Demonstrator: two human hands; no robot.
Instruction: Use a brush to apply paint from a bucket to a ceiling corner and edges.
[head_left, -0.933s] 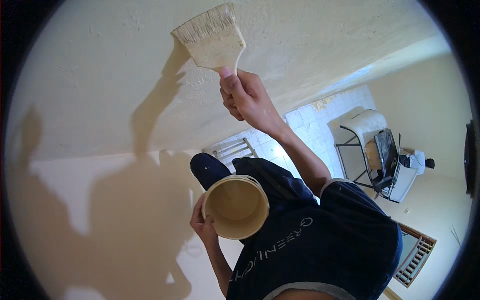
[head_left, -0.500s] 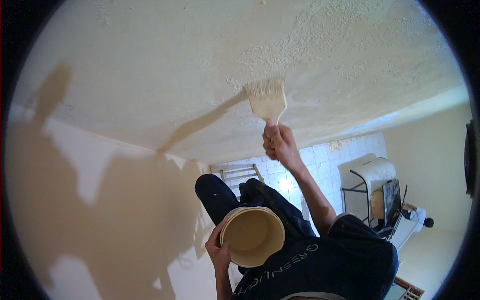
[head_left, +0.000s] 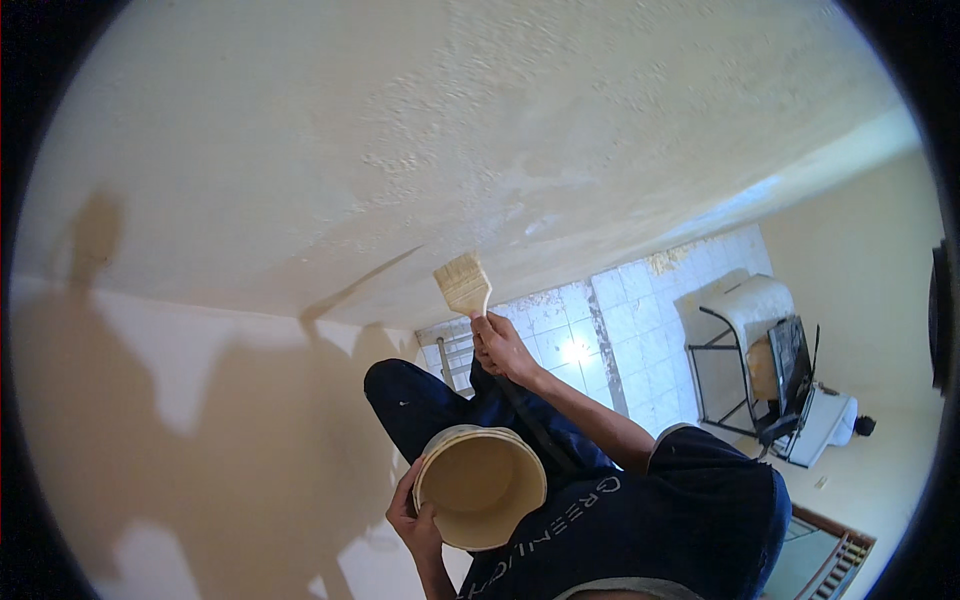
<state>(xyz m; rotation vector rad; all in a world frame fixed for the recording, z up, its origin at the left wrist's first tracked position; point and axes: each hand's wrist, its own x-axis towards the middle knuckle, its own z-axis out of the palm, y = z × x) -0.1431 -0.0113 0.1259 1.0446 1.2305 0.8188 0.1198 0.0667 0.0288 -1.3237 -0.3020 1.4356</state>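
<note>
My right hand [head_left: 502, 347] is closed round the handle of a wide, cream-coated paintbrush [head_left: 463, 284], its bristles pointing up and to the left. The brush is in front of the rough cream wall [head_left: 540, 150]; whether its bristles touch the surface I cannot tell. Against my body, a round cream bucket [head_left: 510, 515] is tilted toward me, with beige liquid [head_left: 470, 475] inside. My left hand [head_left: 412, 520] grips its left rim, the thumb over the edge.
Below my legs are the rungs of a ladder [head_left: 455, 360] and a white tiled floor [head_left: 640, 340]. To the right stands a table [head_left: 760, 295] with metal legs, near a dark flat panel [head_left: 790, 365]. A second wall [head_left: 250, 430] carries my shadow on the left.
My right hand has brought the paintbrush down and left, from the rough wall patch toward the bucket. The bucket has shifted slightly left and down in view, still in my left hand.
</note>
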